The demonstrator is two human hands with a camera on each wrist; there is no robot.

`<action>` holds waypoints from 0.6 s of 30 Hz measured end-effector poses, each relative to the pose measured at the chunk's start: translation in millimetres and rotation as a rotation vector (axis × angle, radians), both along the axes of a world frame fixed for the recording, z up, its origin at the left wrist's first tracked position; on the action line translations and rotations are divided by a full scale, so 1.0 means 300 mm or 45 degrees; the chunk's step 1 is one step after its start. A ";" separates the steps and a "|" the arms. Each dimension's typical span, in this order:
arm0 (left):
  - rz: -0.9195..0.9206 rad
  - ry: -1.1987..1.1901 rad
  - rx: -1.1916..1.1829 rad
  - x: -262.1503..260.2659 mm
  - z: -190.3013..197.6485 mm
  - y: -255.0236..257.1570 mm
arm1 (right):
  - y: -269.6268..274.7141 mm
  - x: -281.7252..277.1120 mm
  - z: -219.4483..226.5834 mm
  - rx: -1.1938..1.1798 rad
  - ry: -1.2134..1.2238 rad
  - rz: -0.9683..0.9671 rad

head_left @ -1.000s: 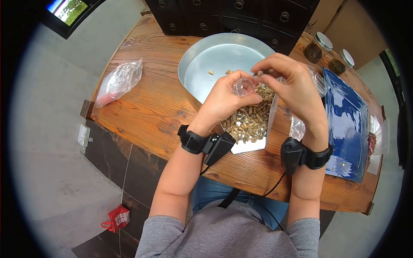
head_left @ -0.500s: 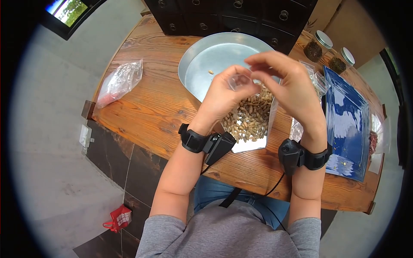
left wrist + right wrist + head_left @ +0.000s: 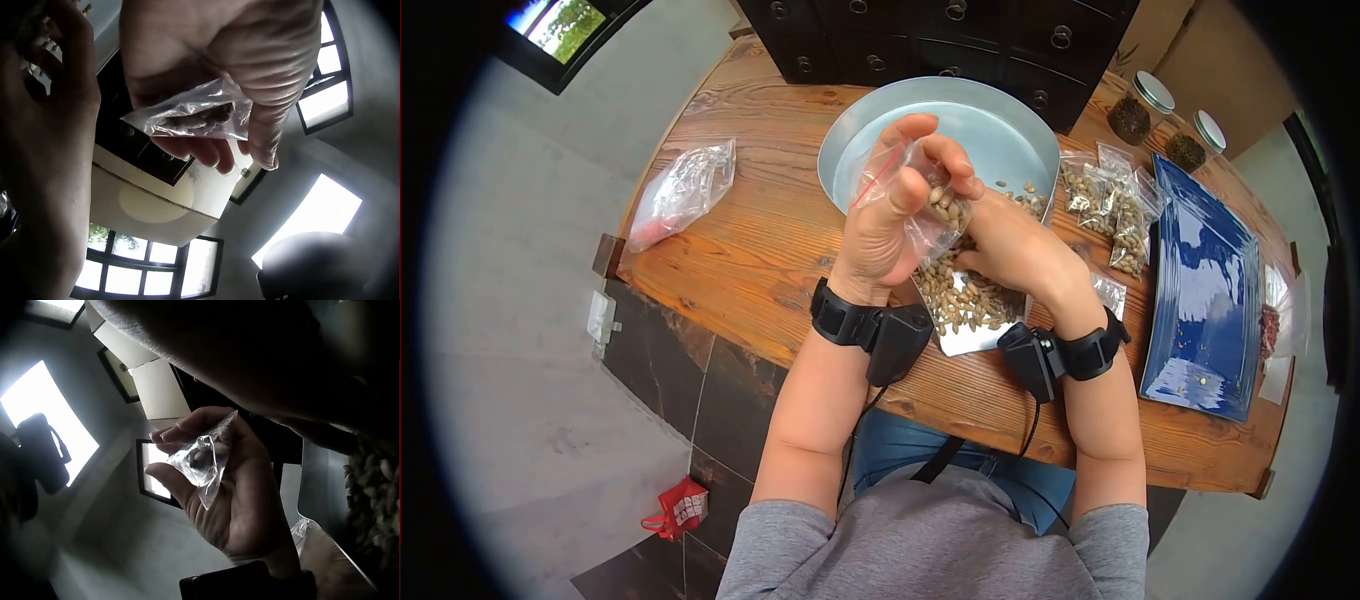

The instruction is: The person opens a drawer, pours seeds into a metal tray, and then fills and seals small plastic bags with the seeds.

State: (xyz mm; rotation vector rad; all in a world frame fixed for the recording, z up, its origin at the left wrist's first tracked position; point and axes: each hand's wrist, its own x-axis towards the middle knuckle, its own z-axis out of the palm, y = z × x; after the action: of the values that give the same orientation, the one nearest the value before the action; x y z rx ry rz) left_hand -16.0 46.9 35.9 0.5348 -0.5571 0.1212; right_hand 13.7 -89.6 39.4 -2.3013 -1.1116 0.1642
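My left hand (image 3: pixel 880 225) is turned palm up, its bent fingers and thumb around a small clear zip bag (image 3: pixel 948 208) that has some brown pods inside. The right wrist view shows this bag (image 3: pixel 203 456) lying in the palm (image 3: pixel 247 494). Just right of it, my right hand (image 3: pixel 1030 255) reaches down over the heap of pods (image 3: pixel 970 300) in a pale scoop-like tray; the bag and left hand partly hide its fingertips. In the left wrist view the right hand's (image 3: pixel 53 162) fingers bend loosely, with a gap beside the thumb.
A round metal pan (image 3: pixel 990 130) stands behind the hands. Several filled bags (image 3: pixel 1115 205) lie to the right, beside a blue rectangular plate (image 3: pixel 1205 300). Two lidded jars stand at the back right. Another plastic bag (image 3: pixel 690 185) lies at the left, and a dark drawer cabinet (image 3: pixel 920 45) stands behind.
My left hand has turned palm up, bringing the bag with its pods into view. My right hand has come down from above the left hand to the pods, uncovering the filled bags at right.
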 end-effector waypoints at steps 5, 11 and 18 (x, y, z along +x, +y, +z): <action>0.169 0.137 0.347 -0.007 0.011 -0.002 | 0.000 0.042 0.022 -0.046 0.127 -0.039; 0.317 0.357 0.850 -0.008 0.034 -0.009 | -0.060 0.080 0.098 0.280 -0.029 -0.132; 0.199 0.481 1.225 0.003 0.000 -0.023 | -0.100 0.051 0.192 0.464 0.073 -0.153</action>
State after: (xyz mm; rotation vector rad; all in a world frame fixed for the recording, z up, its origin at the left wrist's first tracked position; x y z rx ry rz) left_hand -15.0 39.9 35.9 1.5029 -0.1677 -0.1134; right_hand 29.1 -119.6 96.8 -2.0153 -0.8883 -0.0184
